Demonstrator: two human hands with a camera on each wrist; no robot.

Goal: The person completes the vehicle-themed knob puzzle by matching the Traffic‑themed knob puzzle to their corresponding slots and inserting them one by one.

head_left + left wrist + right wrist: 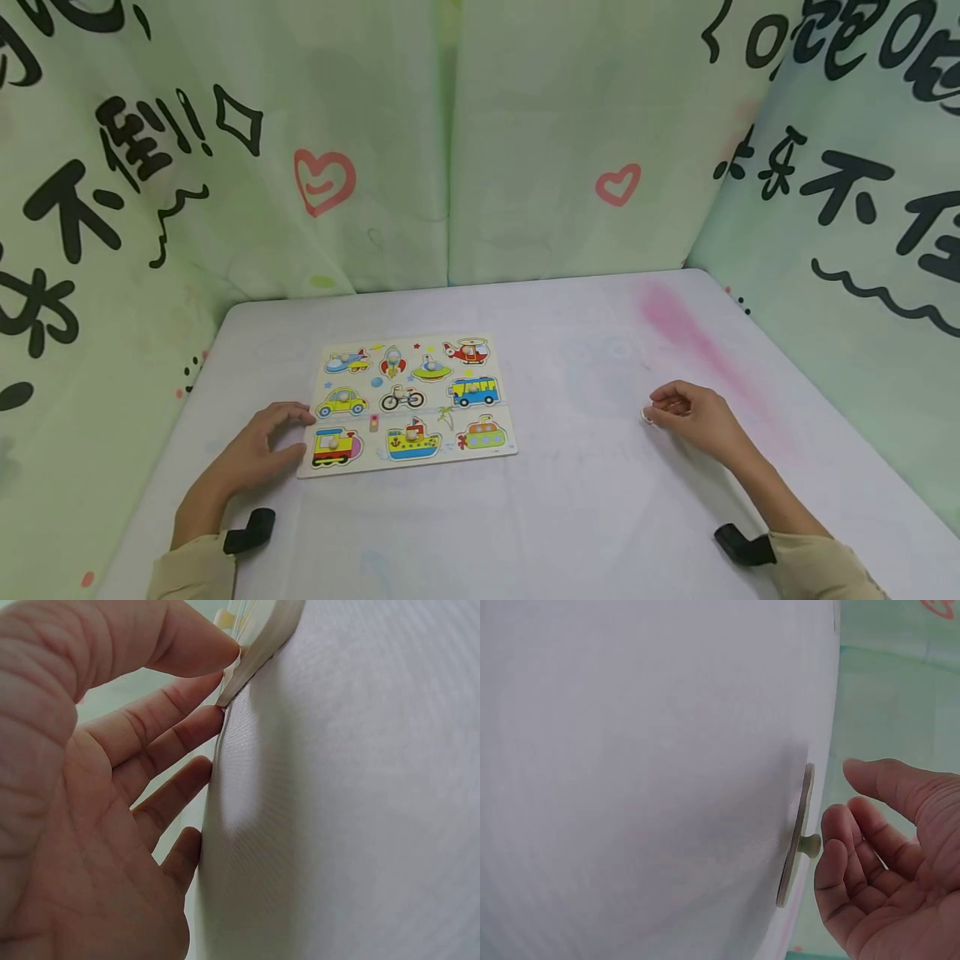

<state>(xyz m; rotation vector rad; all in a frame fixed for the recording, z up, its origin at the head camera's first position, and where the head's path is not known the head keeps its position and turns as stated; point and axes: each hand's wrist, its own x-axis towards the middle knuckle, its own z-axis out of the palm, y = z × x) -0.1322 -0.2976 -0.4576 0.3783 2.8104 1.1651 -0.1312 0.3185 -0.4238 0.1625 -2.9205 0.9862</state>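
Observation:
A puzzle board (pixel 408 417) with pictures of vehicles lies on the table, left of centre. My left hand (pixel 262 446) is at its left edge, the thumb and fingertips touching the board's side (pixel 259 652), the fingers fairly straight. Out to the right, my right hand (pixel 693 417) hovers over a small flat puzzle piece (pixel 796 836) with a round knob (pixel 810 845). In the right wrist view the fingers are loosely bent beside the knob and the thumb stands apart, nothing held. The piece lies mostly under the hand in the head view, so its picture is hidden.
A white cloth covers the table (pixel 570 517), with a pink stain (pixel 690 333) toward the back right. Green curtains (pixel 525 125) with black writing and red hearts enclose the back and both sides.

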